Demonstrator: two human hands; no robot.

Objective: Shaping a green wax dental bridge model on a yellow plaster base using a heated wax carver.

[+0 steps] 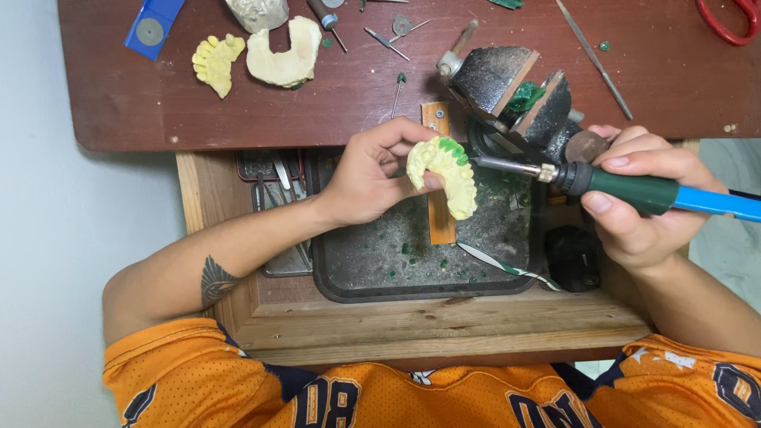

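Note:
My left hand (366, 173) grips a yellow plaster dental cast (446, 173) with green wax on its teeth, held over a dark tray (333, 261). My right hand (638, 194) holds a soldering-iron-like wax tool (634, 189) with a green and blue handle. Its metal tip touches the green wax at the cast's upper right edge.
A small black vise (515, 91) with green wax in its jaws sits on the brown bench (317, 103). Two more plaster casts (254, 57), burs, a blue card with a disc (153, 25), metal probes and red scissors (729, 20) lie on the bench. An open drawer holds instruments (277, 182).

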